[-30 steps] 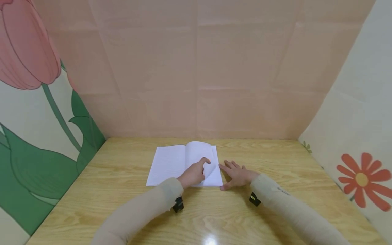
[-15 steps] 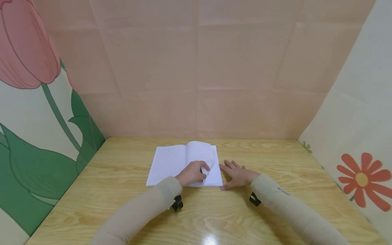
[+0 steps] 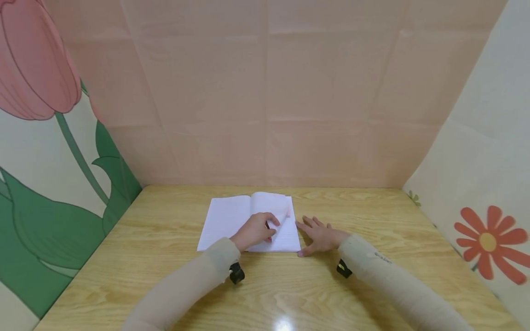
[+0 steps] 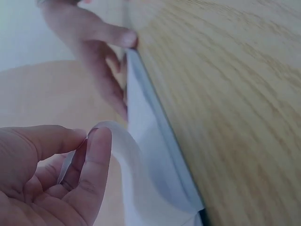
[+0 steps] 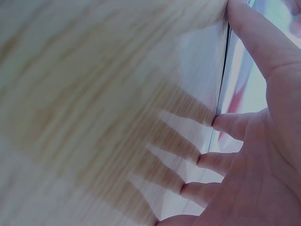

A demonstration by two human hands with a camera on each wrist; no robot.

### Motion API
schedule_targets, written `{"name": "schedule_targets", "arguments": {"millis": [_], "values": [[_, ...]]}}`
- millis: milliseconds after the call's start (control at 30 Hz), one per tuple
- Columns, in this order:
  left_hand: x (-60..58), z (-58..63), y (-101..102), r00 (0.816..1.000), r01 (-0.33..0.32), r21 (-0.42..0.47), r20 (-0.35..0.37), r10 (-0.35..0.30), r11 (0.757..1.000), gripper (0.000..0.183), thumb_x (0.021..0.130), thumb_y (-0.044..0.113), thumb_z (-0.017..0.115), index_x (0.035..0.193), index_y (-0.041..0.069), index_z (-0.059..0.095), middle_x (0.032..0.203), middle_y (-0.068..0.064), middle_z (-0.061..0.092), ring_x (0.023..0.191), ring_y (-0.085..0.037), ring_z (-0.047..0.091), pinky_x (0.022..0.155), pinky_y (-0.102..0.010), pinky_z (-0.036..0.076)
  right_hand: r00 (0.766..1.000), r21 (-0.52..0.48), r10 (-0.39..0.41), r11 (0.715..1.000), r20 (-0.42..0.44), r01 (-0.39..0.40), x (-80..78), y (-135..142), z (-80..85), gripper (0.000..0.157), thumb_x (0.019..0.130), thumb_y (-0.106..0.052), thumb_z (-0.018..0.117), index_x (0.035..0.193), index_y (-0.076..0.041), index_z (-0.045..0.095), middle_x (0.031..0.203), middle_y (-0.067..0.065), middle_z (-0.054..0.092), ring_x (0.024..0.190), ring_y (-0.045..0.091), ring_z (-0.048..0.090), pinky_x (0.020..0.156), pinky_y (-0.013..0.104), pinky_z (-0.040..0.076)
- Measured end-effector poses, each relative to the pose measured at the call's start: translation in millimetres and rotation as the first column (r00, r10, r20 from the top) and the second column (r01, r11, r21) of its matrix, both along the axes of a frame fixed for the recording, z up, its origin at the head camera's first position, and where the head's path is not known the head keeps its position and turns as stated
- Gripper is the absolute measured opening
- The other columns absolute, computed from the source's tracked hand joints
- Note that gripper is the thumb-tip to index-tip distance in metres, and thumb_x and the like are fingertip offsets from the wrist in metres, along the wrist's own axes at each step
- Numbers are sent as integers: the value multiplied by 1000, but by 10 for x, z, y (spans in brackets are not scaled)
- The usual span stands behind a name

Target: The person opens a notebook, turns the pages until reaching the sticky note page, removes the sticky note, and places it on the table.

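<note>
L hand (image 3: 253, 230) pinches lifted pg (image 3: 269, 203) of open notebk (image 3: 227, 216); R hand (image 3: 322, 237) on tbl (image 3: 290, 285), @ notebk's R edge.

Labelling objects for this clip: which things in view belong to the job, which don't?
Job:
open notebook
lifted page
left hand, pinching that page
right hand, at the notebook's right edge

Just there:
wooden table
pink backdrop
tulip picture
orange flower picture
black wrist gear

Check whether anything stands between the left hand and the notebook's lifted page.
Nothing visible does: the left hand pinches the lifted page between thumb and fingers. The right hand is at the right edge of the notebook, not between them.
</note>
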State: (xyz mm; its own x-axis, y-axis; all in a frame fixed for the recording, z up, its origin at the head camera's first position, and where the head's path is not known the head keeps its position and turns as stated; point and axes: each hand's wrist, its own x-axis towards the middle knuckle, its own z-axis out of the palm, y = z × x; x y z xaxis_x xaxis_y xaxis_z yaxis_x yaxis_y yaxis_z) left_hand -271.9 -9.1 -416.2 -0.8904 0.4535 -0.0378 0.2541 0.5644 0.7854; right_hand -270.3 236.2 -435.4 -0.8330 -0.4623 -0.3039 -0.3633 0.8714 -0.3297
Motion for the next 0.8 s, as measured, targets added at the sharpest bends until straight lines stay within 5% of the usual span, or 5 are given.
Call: {"name": "schedule_targets", "arguments": {"millis": [333, 800], "values": [[74, 270, -257, 999, -39, 87, -9, 40, 995, 20, 91, 7, 64, 111, 6, 65, 77, -9, 60, 70, -28, 69, 68, -42, 57, 1000, -12, 6, 1000, -6, -7, 1, 15, -2, 102, 80, -59, 69, 155, -10, 19, 159, 25, 7, 144, 51, 3, 103, 78, 6], [98, 449, -787, 983, -156, 144, -77, 169, 977, 15, 88, 5, 66, 103, 7, 69, 85, -9, 65, 61, -14, 63, 64, -28, 57, 1000, -20, 9, 1000, 13, -8, 24, 3, 10, 102, 81, -58, 68, 155, -10, 17, 159, 26, 4, 144, 51, 1, 102, 78, 5]]}}
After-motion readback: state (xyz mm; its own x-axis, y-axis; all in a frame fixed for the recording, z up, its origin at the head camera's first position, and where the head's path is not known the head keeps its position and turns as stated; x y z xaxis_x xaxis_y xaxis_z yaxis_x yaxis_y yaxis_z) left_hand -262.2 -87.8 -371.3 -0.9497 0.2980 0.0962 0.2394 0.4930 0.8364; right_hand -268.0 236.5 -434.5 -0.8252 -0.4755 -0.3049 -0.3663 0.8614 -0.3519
